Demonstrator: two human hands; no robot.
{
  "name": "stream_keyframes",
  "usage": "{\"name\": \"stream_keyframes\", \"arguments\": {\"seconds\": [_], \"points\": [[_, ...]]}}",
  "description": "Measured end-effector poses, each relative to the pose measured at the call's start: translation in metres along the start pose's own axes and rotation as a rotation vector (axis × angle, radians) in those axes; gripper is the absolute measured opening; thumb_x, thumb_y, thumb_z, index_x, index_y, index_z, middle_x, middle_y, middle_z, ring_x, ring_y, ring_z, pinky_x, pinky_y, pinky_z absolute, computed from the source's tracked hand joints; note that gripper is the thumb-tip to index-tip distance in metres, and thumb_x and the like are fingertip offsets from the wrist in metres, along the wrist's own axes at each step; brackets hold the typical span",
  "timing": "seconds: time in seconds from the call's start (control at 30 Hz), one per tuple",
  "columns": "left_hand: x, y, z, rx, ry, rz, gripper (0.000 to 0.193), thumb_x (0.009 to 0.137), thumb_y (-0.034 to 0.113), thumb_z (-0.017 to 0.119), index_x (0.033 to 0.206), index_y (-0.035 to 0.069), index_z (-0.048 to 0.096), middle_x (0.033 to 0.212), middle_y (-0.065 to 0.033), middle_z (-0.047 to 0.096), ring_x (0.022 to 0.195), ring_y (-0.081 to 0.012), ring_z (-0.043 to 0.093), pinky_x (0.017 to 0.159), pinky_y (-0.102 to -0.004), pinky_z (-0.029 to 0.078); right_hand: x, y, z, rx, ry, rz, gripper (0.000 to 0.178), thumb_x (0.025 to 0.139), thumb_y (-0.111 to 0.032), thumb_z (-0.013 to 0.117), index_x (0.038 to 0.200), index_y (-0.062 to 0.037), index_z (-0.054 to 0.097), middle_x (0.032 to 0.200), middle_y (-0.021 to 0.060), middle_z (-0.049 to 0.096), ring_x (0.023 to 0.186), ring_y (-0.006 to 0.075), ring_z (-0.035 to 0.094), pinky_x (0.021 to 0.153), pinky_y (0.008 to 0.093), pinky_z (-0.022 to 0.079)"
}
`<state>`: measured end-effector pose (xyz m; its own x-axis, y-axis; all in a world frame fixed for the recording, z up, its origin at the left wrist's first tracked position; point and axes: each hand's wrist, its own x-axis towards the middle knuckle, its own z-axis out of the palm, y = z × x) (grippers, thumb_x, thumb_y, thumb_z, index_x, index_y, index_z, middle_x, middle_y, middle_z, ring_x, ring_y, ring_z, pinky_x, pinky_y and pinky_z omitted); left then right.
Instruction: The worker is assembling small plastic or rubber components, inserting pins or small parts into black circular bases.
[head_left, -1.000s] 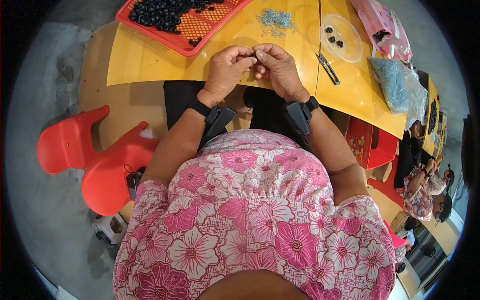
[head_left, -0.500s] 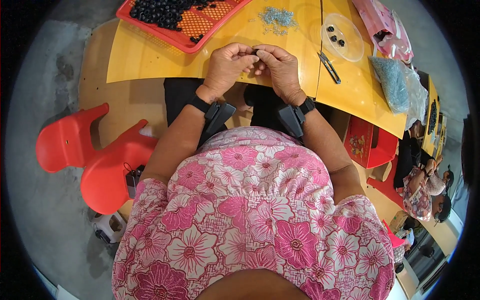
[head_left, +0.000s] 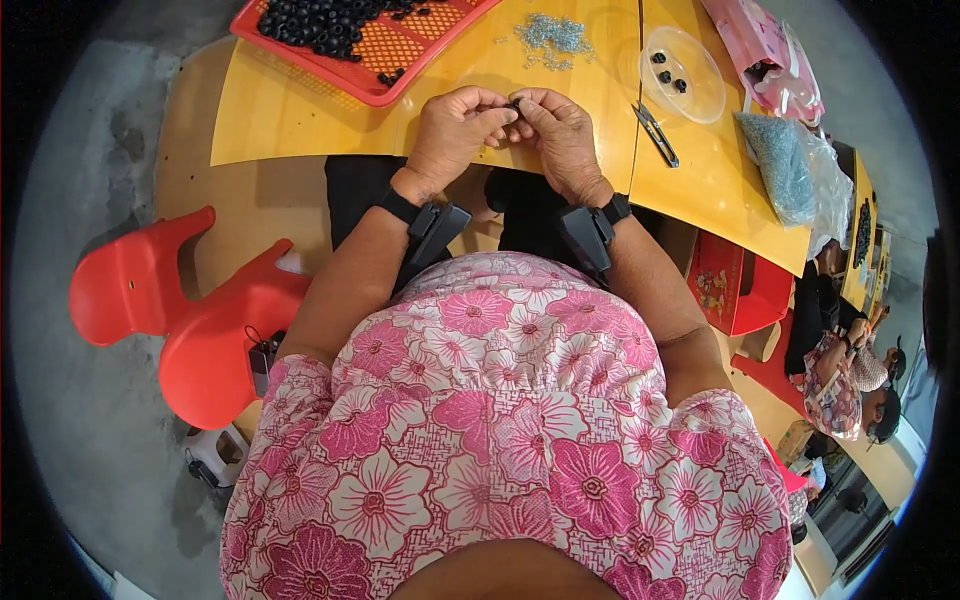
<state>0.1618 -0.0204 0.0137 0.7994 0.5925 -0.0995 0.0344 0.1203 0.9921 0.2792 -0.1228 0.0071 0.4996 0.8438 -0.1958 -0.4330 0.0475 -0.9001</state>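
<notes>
Above the near edge of the yellow table (head_left: 300, 140), my two hands meet at the fingertips. A small black round piece (head_left: 517, 104) is pinched between them, mostly covered by the fingers. My left hand (head_left: 452, 128) has thumb and forefinger closed on its left side. From the other side, my right hand (head_left: 562, 138) closes thumb and forefinger on the same piece. Similar black pieces (head_left: 310, 30) lie heaped in a red mesh basket (head_left: 378, 98) at the far left. Beyond my hands is a loose pile of tiny clear bluish pieces (head_left: 555, 38).
Right of my hands, a round clear dish (head_left: 708, 110) holds three black pieces. Thread snips (head_left: 656, 136) lie beside it. Farther right are a bag of bluish pieces (head_left: 776, 168) and a pink bag (head_left: 755, 50). Red chairs (head_left: 205, 370) stand at left; another person (head_left: 828, 385) sits at right.
My fingers have shifted slightly around the black piece, and a little more of it shows. Both hands stay pinched together in about the same place.
</notes>
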Motion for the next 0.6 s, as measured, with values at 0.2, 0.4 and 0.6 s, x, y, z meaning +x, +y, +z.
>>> {"name": "stream_keyframes", "arguments": {"seconds": [0.2, 0.4, 0.6], "points": [[0.0032, -0.0024, -0.0047, -0.003, -0.055, -0.03, 0.016, 0.086, 0.009, 0.061, 0.095, -0.004, 0.061, 0.078, -0.0056, 0.064, 0.067, -0.0085, 0.061, 0.06, -0.0191, 0.05, -0.0005, 0.0031, -0.0001, -0.027, -0.041, -0.042, 0.015, 0.092, -0.011, 0.05, 0.095, 0.0009, 0.058, 0.074, 0.0002, 0.054, 0.066, 0.0076, 0.049, 0.064, 0.0216, 0.044], [0.0058, -0.0044, -0.0054, -0.009, -0.083, -0.052, 0.016, 0.086, 0.009, 0.061, 0.096, -0.003, 0.062, 0.079, -0.0056, 0.065, 0.067, -0.0084, 0.061, 0.061, -0.0193, 0.05, -0.0009, 0.0059, -0.0021, -0.015, -0.036, -0.076, 0.015, 0.093, -0.011, 0.05, 0.097, 0.0006, 0.058, 0.076, -0.0001, 0.055, 0.066, 0.0072, 0.049, 0.064, 0.0212, 0.045], [0.0053, -0.0088, -0.0056, -0.008, -0.044, -0.024, 0.016, 0.085, 0.009, 0.062, 0.095, -0.003, 0.062, 0.078, -0.0048, 0.065, 0.067, -0.0081, 0.06, 0.06, -0.0194, 0.05, -0.0027, 0.0041, 0.0014, 0.006, 0.02, -0.068, 0.012, 0.09, -0.007, 0.054, 0.096, 0.0015, 0.061, 0.075, 0.0017, 0.059, 0.067, 0.008, 0.054, 0.065, 0.0206, 0.047]]}}
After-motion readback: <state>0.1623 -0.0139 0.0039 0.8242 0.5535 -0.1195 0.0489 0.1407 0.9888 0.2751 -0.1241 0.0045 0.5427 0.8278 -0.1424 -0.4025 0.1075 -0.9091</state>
